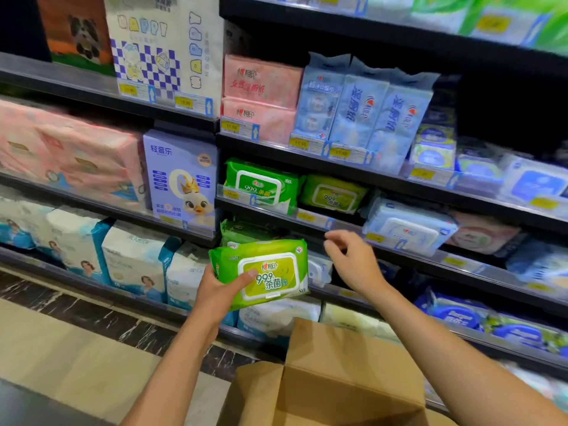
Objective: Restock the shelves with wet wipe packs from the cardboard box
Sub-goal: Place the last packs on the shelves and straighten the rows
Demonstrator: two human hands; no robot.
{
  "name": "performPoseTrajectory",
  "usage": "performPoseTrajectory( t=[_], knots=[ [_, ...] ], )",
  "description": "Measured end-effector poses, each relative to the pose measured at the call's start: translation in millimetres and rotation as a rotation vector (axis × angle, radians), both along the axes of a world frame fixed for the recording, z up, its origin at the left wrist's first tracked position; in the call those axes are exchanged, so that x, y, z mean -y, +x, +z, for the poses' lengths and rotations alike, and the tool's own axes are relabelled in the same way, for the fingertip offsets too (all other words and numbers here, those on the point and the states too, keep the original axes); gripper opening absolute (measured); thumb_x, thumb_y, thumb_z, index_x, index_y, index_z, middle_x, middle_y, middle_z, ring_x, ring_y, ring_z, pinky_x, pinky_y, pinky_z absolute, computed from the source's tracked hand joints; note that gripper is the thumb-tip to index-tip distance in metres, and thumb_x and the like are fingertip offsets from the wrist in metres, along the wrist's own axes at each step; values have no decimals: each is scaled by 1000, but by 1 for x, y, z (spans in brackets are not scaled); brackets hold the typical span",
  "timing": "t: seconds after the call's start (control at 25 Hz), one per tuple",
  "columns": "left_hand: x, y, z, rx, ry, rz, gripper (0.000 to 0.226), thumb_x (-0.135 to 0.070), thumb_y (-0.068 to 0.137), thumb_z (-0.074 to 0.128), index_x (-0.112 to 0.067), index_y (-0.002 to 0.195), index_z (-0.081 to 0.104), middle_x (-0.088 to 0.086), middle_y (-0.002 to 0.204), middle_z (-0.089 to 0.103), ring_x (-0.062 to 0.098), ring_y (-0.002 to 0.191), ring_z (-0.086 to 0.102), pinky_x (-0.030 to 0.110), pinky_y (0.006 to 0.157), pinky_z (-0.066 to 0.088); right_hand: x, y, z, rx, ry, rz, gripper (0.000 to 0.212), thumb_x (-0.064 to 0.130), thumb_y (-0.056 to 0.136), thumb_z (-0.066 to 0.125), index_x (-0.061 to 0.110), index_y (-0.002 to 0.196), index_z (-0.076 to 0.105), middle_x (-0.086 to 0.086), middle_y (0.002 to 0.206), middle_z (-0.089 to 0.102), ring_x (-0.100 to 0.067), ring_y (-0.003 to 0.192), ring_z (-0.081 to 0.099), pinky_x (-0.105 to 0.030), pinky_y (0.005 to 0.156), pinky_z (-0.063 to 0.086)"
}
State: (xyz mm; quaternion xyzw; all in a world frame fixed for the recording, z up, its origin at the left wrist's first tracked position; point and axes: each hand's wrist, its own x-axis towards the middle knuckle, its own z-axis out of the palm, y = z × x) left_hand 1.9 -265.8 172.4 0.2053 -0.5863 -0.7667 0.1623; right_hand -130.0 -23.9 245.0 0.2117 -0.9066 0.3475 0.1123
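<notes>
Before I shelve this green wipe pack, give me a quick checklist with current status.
1. Grip: left hand holds the green pack, thumb across its lid: ok.
2. Free hand: right hand holds nothing: ok.
3. Matching stock: lime pack with the same label on the shelf above: ok.
4. Room behind that lime pack: cannot tell, too dark.
5. Supply: cardboard box stands open below the hands: ok.
6. Packs left in the box: cannot tell, inside hidden.
</notes>
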Motion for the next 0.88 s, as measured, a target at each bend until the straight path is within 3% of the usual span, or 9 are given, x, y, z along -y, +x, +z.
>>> performPoseTrajectory(
  t=[0.08, 0.24, 0.28, 0.4, 0.52, 0.6, 0.68, 0.76, 0.88],
  knots=[
    [-12, -1, 8, -12, 5, -35, 81, -37, 62, 99, -21, 132, 62, 3, 120, 77, 22, 104, 76, 39, 83, 63, -9, 22, -1, 234, -56, 113, 22, 34, 103, 60, 25, 120, 70, 12, 112, 72, -6, 101, 66, -33, 93, 52],
    [-35, -1, 22, -50, -26, -63, 121, -59, 44, 98, -20, 145, 45, 3, 133, 68, 24, 115, 70, 52, 103, 55, -26, 49, -12, 386, -202, 106, 15, 38, 105, 55, 47, 106, 67, 19, 103, 74, -8, 102, 69, -38, 93, 55],
    [-43, 1, 29, -40, -26, -78, 120, -57, 48, 98, -19, 146, 39, 4, 135, 63, 24, 115, 68, 51, 104, 54, -31, 53, -12, 391, -234, 96, 15, 39, 104, 56, 47, 108, 67, 18, 104, 75, -10, 105, 69, -38, 93, 55],
    [-65, 4, 41, -47, -77, -75, 82, -37, 75, 93, -23, 133, 35, 2, 129, 60, 14, 106, 66, 40, 94, 56, -42, 57, -13, 346, -287, 67, 23, 40, 103, 59, 42, 124, 69, 13, 111, 74, -12, 106, 69, -38, 93, 55],
    [-80, -4, 55, -33, -204, -61, 70, -39, 82, 86, -28, 131, 37, -8, 126, 58, -1, 102, 59, 34, 90, 47, -50, 48, -9, 298, -327, 80, 25, 45, 103, 56, 46, 124, 69, 9, 120, 71, -6, 107, 67, -37, 96, 54],
    [-83, -15, 69, -26, -308, -32, 74, -47, 84, 83, -27, 141, 41, -5, 144, 52, 9, 120, 57, 38, 100, 44, -51, 35, -9, 262, -327, 63, 32, 57, 98, 53, 49, 126, 68, 0, 126, 66, -10, 110, 66, -41, 100, 54],
    [-81, -38, 81, 21, -490, 14, 94, -66, 79, 78, -18, 153, 43, 2, 153, 38, 24, 142, 43, 38, 106, 41, -48, 23, -2, 273, -396, 62, 28, 48, 102, 54, 46, 126, 68, -2, 127, 64, -13, 109, 65, -39, 100, 53],
    [-77, -61, 92, 59, -722, 71, 96, -79, 74, 70, -18, 146, 53, 2, 136, 41, 25, 135, 42, 36, 99, 40, -47, 9, 8, 250, -468, 55, 23, 37, 105, 55, 41, 122, 70, -2, 128, 64, -13, 110, 64, -37, 99, 50],
    [-78, -90, 104, 48, -823, 75, 102, -83, 76, 62, -16, 152, 50, 4, 145, 48, 26, 138, 42, 45, 108, 43, -44, -17, 22, 207, -511, 51, 18, 34, 102, 56, 39, 112, 71, -5, 124, 66, -14, 110, 62, -36, 100, 48]
  ],
)
